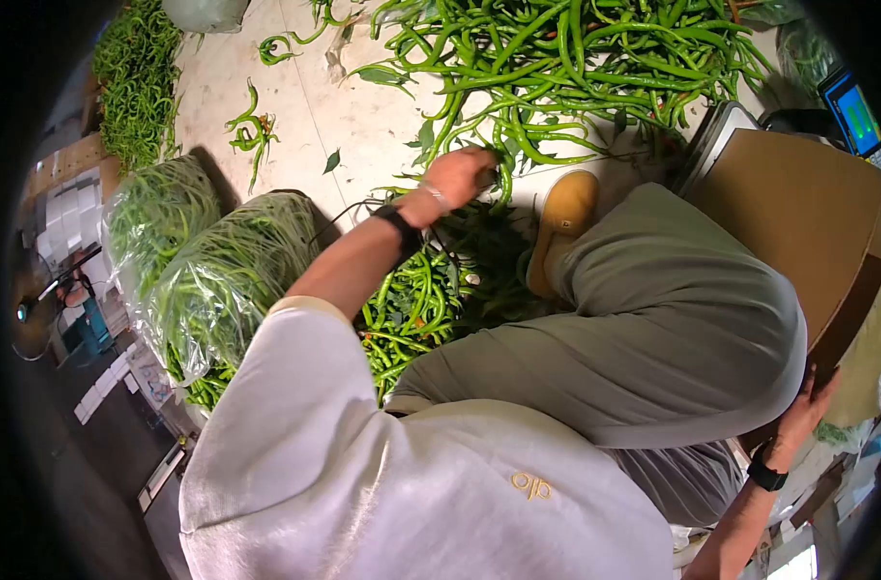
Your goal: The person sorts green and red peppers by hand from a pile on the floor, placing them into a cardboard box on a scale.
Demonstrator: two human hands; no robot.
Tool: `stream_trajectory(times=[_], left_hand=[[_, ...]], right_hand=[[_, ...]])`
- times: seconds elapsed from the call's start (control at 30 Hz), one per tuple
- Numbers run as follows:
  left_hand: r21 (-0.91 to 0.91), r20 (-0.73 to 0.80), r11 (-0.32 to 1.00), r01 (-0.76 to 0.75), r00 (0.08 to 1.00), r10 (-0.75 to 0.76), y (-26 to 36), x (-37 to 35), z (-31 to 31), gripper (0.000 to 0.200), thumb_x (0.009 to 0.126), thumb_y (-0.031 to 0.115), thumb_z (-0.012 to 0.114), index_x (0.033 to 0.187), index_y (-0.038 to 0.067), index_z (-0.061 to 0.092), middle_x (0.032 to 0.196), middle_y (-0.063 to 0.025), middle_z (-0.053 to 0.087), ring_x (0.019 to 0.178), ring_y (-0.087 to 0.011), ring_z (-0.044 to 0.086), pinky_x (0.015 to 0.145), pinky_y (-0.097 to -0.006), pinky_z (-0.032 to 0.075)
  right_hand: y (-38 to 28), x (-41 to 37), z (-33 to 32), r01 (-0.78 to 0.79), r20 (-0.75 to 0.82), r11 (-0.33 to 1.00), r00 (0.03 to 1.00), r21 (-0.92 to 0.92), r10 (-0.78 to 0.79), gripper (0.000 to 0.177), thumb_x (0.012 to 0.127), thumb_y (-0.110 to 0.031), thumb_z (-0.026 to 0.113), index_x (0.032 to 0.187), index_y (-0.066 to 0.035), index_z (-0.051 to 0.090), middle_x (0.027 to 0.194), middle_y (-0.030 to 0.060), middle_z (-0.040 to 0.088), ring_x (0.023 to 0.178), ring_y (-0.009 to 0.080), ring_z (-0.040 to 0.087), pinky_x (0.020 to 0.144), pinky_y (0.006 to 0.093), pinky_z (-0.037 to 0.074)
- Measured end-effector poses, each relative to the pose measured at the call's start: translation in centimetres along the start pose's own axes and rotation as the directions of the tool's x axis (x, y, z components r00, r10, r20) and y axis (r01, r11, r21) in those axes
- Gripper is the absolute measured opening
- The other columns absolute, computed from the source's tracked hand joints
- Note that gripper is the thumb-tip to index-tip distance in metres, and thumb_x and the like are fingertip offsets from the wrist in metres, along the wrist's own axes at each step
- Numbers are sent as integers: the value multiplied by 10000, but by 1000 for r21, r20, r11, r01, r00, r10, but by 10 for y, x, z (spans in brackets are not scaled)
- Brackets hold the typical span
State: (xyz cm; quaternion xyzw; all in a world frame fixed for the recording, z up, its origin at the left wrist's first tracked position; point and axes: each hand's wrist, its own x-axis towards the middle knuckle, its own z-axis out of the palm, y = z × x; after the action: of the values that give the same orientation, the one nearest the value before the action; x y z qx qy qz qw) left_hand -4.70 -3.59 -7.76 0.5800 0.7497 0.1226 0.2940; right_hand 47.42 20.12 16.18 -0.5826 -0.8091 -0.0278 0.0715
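Observation:
My left hand (460, 178), with a dark band and a bracelet at the wrist, is at the near edge of a heap of long green chili peppers (557, 72). Its fingers are curled closed by a green chili pepper (504, 186) that hangs beside the fingertips; the fingertips are partly hidden. Low on the right, my right hand (801, 414) grips the bottom edge of a brown cardboard box (784, 222), which stands tilted beside my knee. Under my left forearm lie more green chili peppers (416, 300), with dark leaves among them.
Two clear plastic bags of green peppers (237, 266) stand on the left. Another pile of peppers (136, 82) lies at the far left. A few loose peppers (254, 135) are on the pale floor (295, 116). My shoe (564, 227) is close to the heap. A lit display (856, 116) is far right.

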Motion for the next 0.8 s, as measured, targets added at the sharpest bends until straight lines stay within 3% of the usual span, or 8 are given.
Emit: stream_trajectory(times=[0.07,0.17,0.3,0.47,0.53,0.57,0.63,0.8], left_hand=[[106,-112,982,-158,979,170,28,32,21,289,748,116,514,1031,117,576,937,-99,579,897,-279,555,766,-369,434],[416,-72,877,-240,953,294,47,72,51,277,756,108,473,1016,115,569,920,-42,563,946,-226,523,815,-353,377],[604,27,770,-209,970,242,38,76,76,184,740,155,477,897,136,571,846,-31,557,831,-192,524,772,-325,357],[382,127,921,-76,991,29,52,23,51,325,764,130,499,1086,87,491,980,-118,569,905,-259,577,823,-373,387],[54,207,990,128,969,-137,61,8,39,393,749,129,541,1122,64,436,1009,-172,547,895,-332,576,770,-430,435],[56,206,989,137,968,-145,64,12,30,393,749,129,541,1122,64,436,1009,-172,547,895,-332,576,770,-430,435],[-155,7,957,246,969,-247,74,31,23,442,717,140,585,1115,44,419,1021,-205,529,873,-384,558,738,-449,456],[109,-103,977,186,979,-175,86,112,49,345,680,113,585,1009,58,496,965,-164,586,857,-318,592,723,-388,481]], right_hand=[[2,-1,5,-115,34,973,993,198,111,492,870,-16,483,1325,11,297,1337,169,368,1220,244,358,1025,345,273],[-5,0,2,-82,39,992,996,97,78,491,864,-8,487,1319,16,305,1327,172,377,1213,241,363,1017,340,285],[-3,-2,3,-97,27,981,995,167,94,485,864,-20,496,1312,22,313,1321,179,386,1200,260,382,1007,326,286],[-8,-2,3,-89,9,988,996,124,89,486,865,-17,491,1314,20,309,1327,175,380,1203,267,379,1016,330,276],[-11,-2,2,-85,14,986,996,140,84,485,866,-11,486,1316,19,307,1329,175,377,1204,265,379,1018,332,274],[-14,-1,1,-54,4,992,999,118,54,479,870,-8,476,1317,19,306,1335,175,370,1209,263,374,1020,334,270],[-16,-1,1,-12,-4,995,1000,97,13,473,874,-6,466,1318,19,304,1340,176,363,1214,262,369,1023,335,266],[-27,-1,0,-189,59,920,982,343,180,450,891,-13,434,1319,22,301,1360,166,333,1228,264,348,1030,339,259]])
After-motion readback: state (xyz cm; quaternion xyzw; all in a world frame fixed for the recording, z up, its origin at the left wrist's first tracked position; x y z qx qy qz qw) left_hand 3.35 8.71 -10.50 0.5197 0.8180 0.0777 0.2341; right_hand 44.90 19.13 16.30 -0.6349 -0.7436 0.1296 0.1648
